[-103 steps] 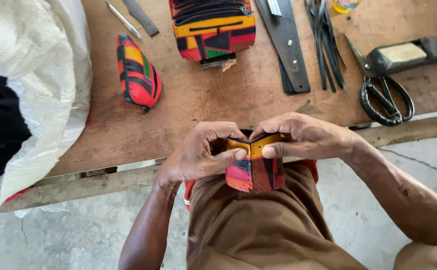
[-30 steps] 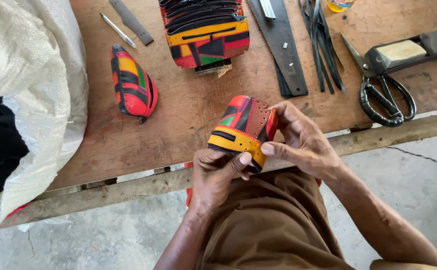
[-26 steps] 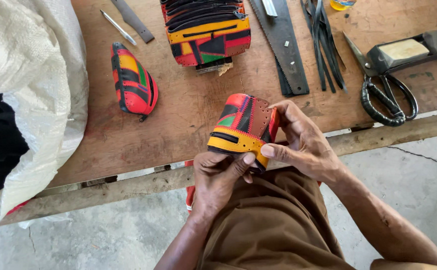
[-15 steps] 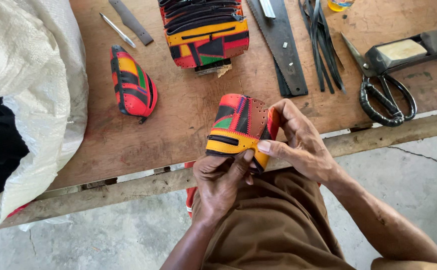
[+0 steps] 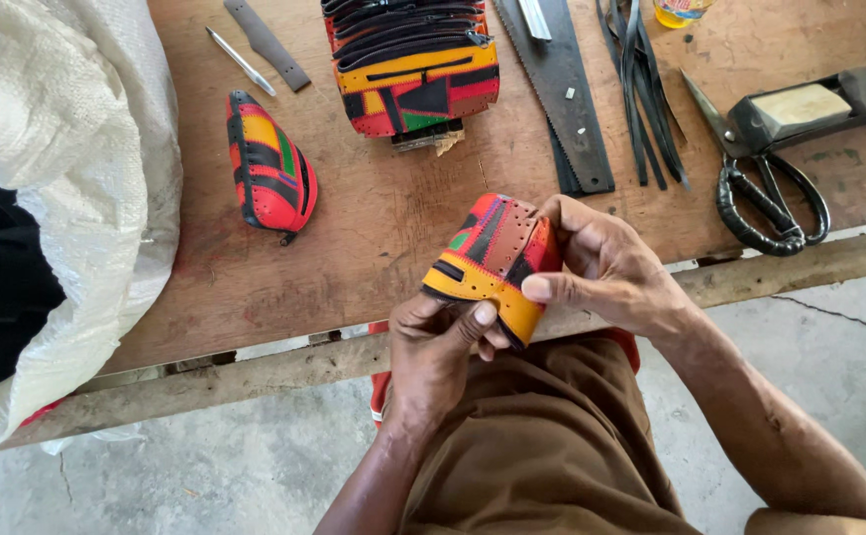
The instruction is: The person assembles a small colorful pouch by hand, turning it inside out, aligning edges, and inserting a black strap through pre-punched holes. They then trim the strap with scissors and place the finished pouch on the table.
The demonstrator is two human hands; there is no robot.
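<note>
Orange, red, green and black patchwork leather makes up the small curved piece (image 5: 487, 260) that is gripped by both hands just above the near edge of the wooden workbench (image 5: 374, 248), over the person's lap. It is supported from below and at its near end by the left hand (image 5: 438, 342), whose thumb is pressed onto the orange perforated band, while the right hand (image 5: 601, 267) is closed round its right side, with the thumb laid along the orange edge and the fingers curled behind the far end. The piece appears to be held so that the stitched seam and punched holes are turned up toward the eyes and the curve is kept from flattening. Its long axis is run from near-left to far-right, with the orange band toward the person and the red, rounded end pointed away toward the bench. A similar finished piece (image 5: 270, 168) is laid to the left, a stack of the same patchwork pieces (image 5: 413, 79) farther back, and a handsaw (image 5: 557, 89) and black-handled scissors (image 5: 770, 193) well to the right.
</note>
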